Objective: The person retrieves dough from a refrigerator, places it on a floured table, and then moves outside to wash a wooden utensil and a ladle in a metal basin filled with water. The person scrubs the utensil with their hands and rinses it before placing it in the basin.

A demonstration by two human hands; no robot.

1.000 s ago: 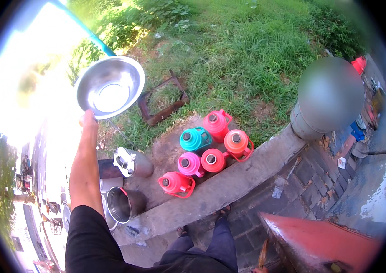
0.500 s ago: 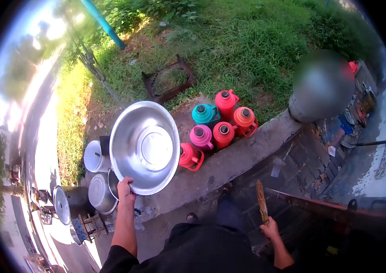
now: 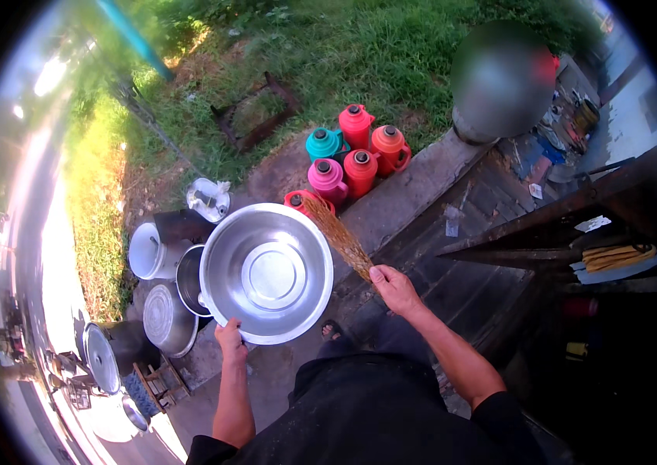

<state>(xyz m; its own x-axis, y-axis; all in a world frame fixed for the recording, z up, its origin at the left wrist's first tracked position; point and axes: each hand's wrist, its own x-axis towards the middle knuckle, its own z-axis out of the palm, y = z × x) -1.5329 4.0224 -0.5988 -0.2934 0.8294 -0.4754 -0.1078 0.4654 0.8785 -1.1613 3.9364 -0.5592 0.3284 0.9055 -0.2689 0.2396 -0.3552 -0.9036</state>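
Observation:
My left hand [image 3: 231,339] grips the lower left rim of a wide, shiny metal basin [image 3: 224,252], its thumb over the edge. The basin is tilted so its inside faces me, and I see nothing in it. In my right hand [image 3: 396,290] is a short brown straw whisk brush [image 3: 338,236], held by its narrow end. Its wider bristle end points up and left, close to the basin's right rim. Whether the bristles touch the rim, I cannot tell. The brush partly covers a red thermos flask [image 3: 295,201].
Several red, pink, orange and teal thermos flasks [image 3: 360,170] stand on a concrete ledge [image 3: 429,178]. To the left are a white bucket [image 3: 145,249], metal pots [image 3: 167,316] and a wooden stool [image 3: 162,385]. A dark shelf [image 3: 530,232] stands at right; grass lies beyond the ledge.
My right hand has lifted the whisk brush up and left to the basin's right side. The basin has moved a little right and down in view. The view has shifted too.

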